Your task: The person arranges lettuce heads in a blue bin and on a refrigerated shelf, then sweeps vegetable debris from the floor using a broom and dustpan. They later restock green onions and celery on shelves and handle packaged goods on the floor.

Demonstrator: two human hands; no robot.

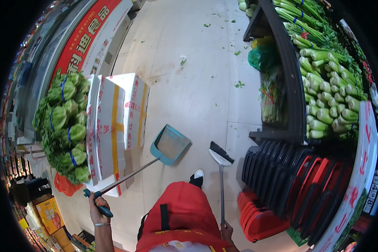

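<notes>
My left hand (97,206) grips the dark teal handle of a long-handled dustpan (167,158), whose grey metal shaft slants down to a teal pan in the middle of the floor. Some dust or dirt seems to coat the inside of the pan. At my right side, my right hand (226,231) is closed around the grey shaft of a broom (222,192). Its white head with black bristles (221,152) is lowered towards the tiles, to the right of the dustpan and apart from it.
Leaf scraps (239,84) and a brownish smear (159,75) mark the tiled floor (189,100). White foam boxes (108,126) topped with bundled lettuce (71,132) stand left. A dark rack (291,78) with celery (327,91) and stacked shopping baskets (271,176) line the right.
</notes>
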